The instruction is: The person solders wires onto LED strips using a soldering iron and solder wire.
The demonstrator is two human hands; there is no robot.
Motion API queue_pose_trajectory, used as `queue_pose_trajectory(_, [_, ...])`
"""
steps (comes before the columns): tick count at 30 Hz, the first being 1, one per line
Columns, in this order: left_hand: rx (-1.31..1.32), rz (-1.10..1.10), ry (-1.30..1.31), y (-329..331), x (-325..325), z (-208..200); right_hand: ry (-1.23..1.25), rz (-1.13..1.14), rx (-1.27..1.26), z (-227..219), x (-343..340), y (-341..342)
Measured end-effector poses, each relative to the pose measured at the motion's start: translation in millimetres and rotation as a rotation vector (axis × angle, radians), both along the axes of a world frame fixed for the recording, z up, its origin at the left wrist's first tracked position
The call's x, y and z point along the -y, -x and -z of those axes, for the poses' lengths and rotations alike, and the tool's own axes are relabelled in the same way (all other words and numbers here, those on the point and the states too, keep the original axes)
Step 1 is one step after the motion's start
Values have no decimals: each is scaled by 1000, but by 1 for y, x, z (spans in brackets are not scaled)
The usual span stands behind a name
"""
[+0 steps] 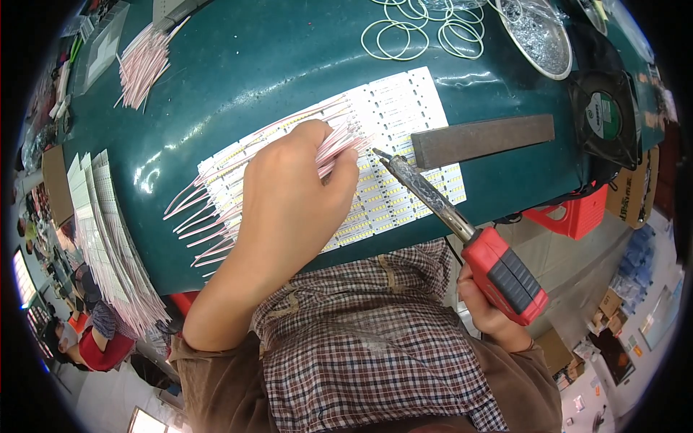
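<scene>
A white LED circuit board panel (pixel 404 101) with rows of yellow chips lies on the green table. My left hand (pixel 292 184) is closed round a bundle of thin pink and white wires (pixel 336 149) over the panel's middle. More such wires (pixel 191 198) run along the panel and stick out past its left edge. In my right hand (pixel 491 310) is a red and black soldering gun (pixel 505 276), gripped by its handle. Its dark tip points up and left, close to the wire ends at my left fingers; whether it touches the panel I cannot tell.
A dark grey bar (pixel 484 139) rests across the panel's right part. Beyond stand a black fan (pixel 605 119) and an oval dish (pixel 538 36). Pale green rings (pixel 393 40) lie at the back, loose wires (pixel 144 65) at the far left. Wired panels (pixel 108 231) hang over the left edge.
</scene>
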State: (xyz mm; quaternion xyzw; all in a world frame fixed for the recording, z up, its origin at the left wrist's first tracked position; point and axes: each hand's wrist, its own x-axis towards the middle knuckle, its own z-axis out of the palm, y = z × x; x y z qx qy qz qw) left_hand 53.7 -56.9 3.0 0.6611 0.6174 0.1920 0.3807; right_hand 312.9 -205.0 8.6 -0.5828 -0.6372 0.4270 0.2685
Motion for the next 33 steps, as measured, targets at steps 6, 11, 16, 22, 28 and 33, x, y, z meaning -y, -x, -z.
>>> queue_pose_trajectory(6, [42, -10, 22, 2, -7, -2, -18, -5, -20, 3, -9, 0])
queue_pose_trajectory(11, [159, 26, 116, 2, -10, -18, -46, 24, 20, -7, -3, -7])
queue_pose_trajectory(16, [440, -175, 175, 18, -7, -23, -28, 178, -66, 13, 0, 0])
queue_pose_trajectory(22, [782, -412, -103, 39, -7, -13, -76, 274, -145, 17, 2, 7])
queue_pose_trajectory(28, [784, -633, -434, 83, -45, 4, -65, 299, -168, 16, -2, 5])
queue_pose_trajectory(33, [548, -561, -603, 131, -56, 44, -182, 349, -65, 11, -8, -4])
